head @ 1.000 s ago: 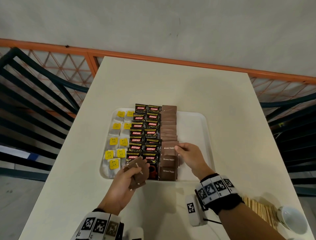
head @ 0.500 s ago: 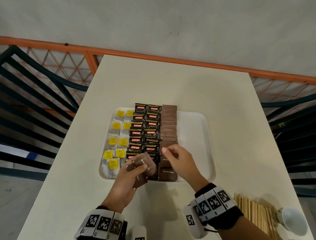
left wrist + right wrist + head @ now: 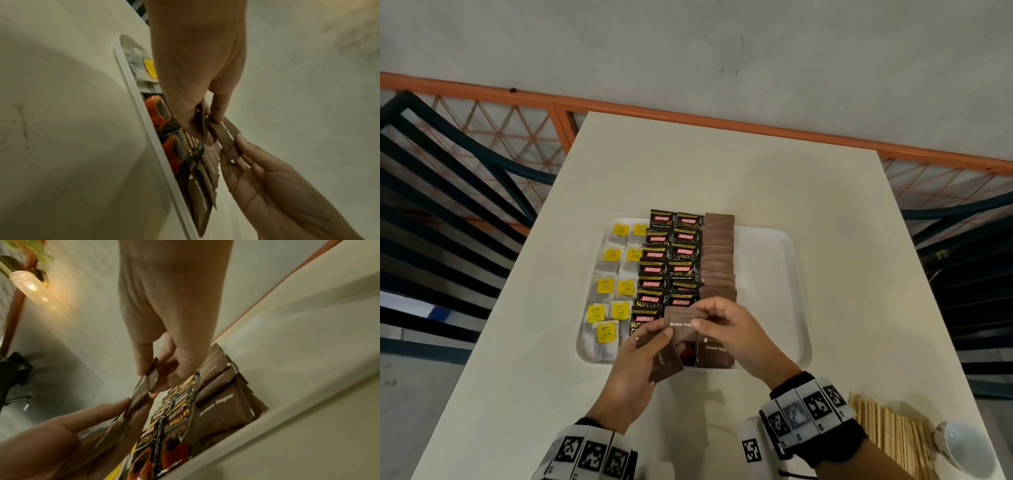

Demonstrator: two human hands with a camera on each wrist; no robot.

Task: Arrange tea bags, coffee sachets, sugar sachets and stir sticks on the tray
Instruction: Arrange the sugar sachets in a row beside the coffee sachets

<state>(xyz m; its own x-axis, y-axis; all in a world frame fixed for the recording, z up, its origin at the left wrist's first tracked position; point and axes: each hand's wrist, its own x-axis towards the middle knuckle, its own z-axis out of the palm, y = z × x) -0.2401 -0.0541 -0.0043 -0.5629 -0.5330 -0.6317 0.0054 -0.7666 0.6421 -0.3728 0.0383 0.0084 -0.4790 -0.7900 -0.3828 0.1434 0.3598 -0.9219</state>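
The white tray (image 3: 770, 274) holds tea bags (image 3: 613, 274) with yellow tags on its left, black coffee sachets (image 3: 671, 263) in two middle columns and a column of brown sugar sachets (image 3: 717, 253) beside them. Over the tray's near edge my left hand (image 3: 654, 337) grips a small stack of brown sugar sachets (image 3: 666, 363). My right hand (image 3: 709, 318) pinches the top sachet (image 3: 679, 325) of that stack between thumb and fingers. The left wrist view shows the same sachet (image 3: 226, 134) held by both hands. In the right wrist view my right hand (image 3: 152, 374) pinches its corner.
A bundle of wooden stir sticks (image 3: 887, 435) lies on the table at the near right, next to a white cup (image 3: 969, 448). The tray's right third (image 3: 767, 308) is bare. Dark chairs flank the table, and an orange railing runs behind it.
My right hand left the sugar column on the tray, moved left to my left hand and took hold of the top sachet of the stack. My left hand rose slightly.
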